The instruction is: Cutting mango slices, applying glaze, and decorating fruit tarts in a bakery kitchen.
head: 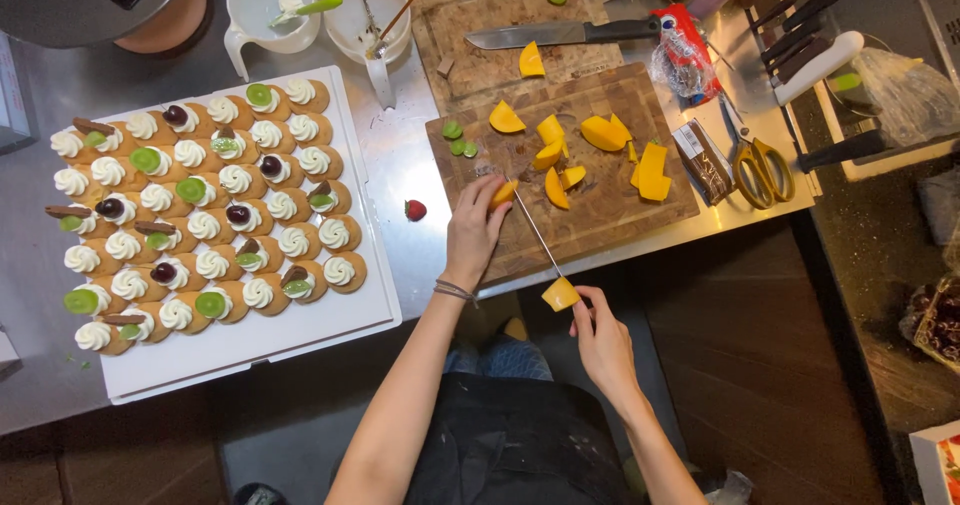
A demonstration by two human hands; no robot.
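Note:
My left hand [474, 228] rests on the wooden cutting board [610, 215] and pinches a small orange fruit piece [503, 194] at its fingertips. My right hand [600, 337] is off the board's near edge, gripping a thin-bladed knife [538, 233] by its yellow handle [560, 294]; the blade tip reaches the fruit piece under my left fingers. Several cut orange fruit chunks [600, 133] lie spread over the board, with a few green grape slices [458, 143] at its far left corner.
A white tray [355, 310] of cream-topped round biscuits with grapes and cherries sits left. A strawberry [415, 210] lies on the steel counter. Behind are a second board with a large knife [565, 34], white bowls [375, 20], scissors [760, 170] and a knife rack [815, 60].

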